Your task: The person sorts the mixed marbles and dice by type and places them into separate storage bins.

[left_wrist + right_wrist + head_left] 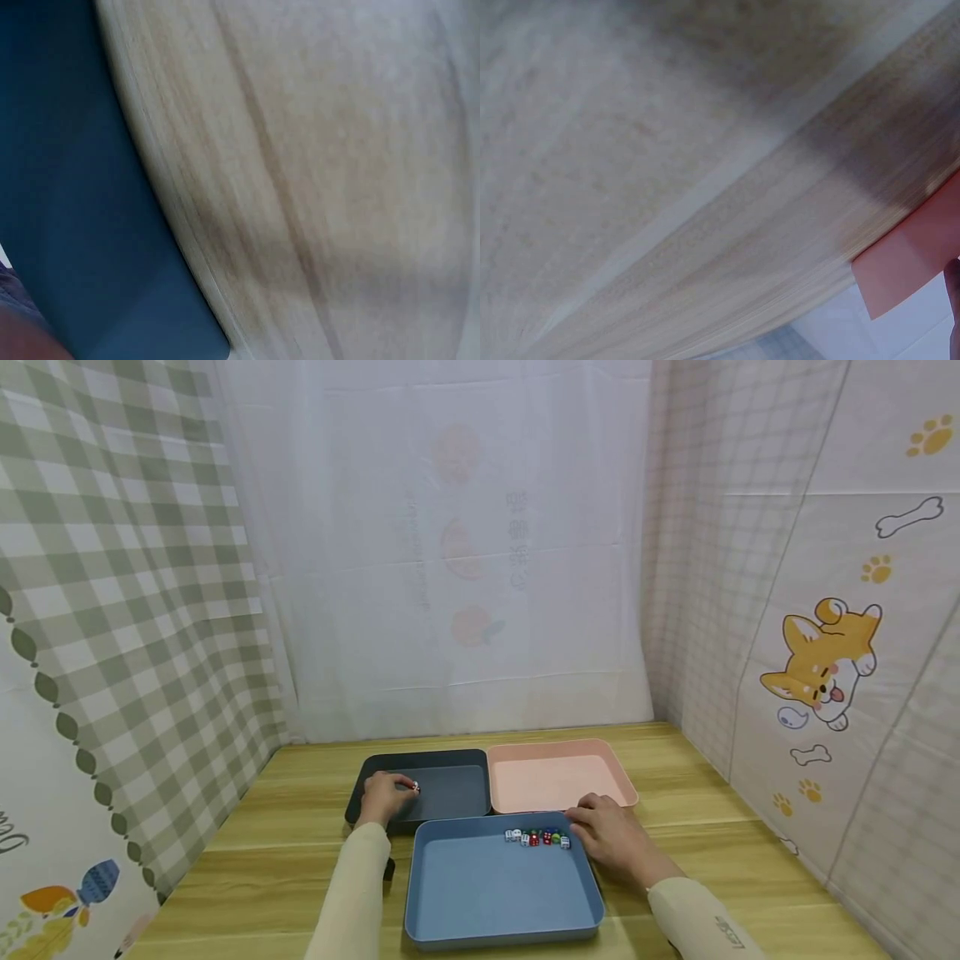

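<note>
My left hand reaches over the dark tray, pinching a small, mostly white die between thumb and fingertips. At the far right corner of the blue tray, my right hand lies with relaxed fingers on or close to the rim; contact is hard to tell. Beside it, inside that tray, several dice form a loose row: white dice, red dice and a green die among them. The left wrist view shows the dark tray's outer wall but not the die.
Right of the dark tray stands a pink tray, whose outer wall shows in the right wrist view. All three trays stand close together on a wood-grain table. Cloth curtains hang behind and at both sides.
</note>
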Tool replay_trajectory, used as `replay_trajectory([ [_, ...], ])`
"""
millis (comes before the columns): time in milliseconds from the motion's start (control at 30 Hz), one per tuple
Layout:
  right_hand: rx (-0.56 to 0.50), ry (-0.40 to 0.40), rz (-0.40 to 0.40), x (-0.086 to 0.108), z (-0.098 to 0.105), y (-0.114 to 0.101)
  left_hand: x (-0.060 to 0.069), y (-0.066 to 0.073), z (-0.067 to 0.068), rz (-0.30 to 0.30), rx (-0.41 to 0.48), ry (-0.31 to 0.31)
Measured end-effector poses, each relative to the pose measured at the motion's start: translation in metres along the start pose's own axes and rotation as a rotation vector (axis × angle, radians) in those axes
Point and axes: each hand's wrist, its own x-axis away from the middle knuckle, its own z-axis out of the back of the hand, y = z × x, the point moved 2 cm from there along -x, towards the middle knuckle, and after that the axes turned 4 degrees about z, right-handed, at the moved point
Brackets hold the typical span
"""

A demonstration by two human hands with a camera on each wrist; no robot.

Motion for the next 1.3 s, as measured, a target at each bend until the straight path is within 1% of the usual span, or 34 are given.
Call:
replay_trajectory([
  [167, 0.001, 0.008, 0.004, 0.0, 0.0, 0.0, 0.0, -0.002, 0.001, -0.003, -0.039, -0.007],
  [267, -0.005, 0.016, 0.012, 0.0, 0.0, -0.001, 0.0, -0.002, 0.002, -0.002, -0.051, -0.024],
  [367, -0.002, 0.03, 0.021, 0.0, -0.001, 0.0, 0.0, 0.001, 0.005, -0.007, -0.049, -0.032],
  [533, 0.014, 0.067, 0.041, 0.0, -0.001, 0.0, 0.002, 0.011, 0.011, -0.017, -0.043, -0.032],
  [667, 0.013, 0.074, 0.048, 0.0, -0.001, 0.0, 0.004, 0.016, 0.015, -0.015, -0.03, -0.038],
  [800, 0.015, 0.049, 0.034, 0.0, 0.0, 0.0, 0.006, 0.02, 0.021, -0.021, -0.012, -0.045],
  [967, 0.018, 0.042, 0.03, -0.001, -0.001, 0.0, 0.007, 0.025, 0.025, -0.051, 0.036, -0.066],
  [1067, 0.017, 0.043, 0.03, -0.001, -0.002, 0.001, 0.006, 0.029, 0.024, -0.067, 0.078, -0.085],
  [1300, 0.012, 0.031, 0.022, 0.0, -0.002, 0.001, 0.002, 0.042, 0.018, -0.073, 0.119, -0.11],
])
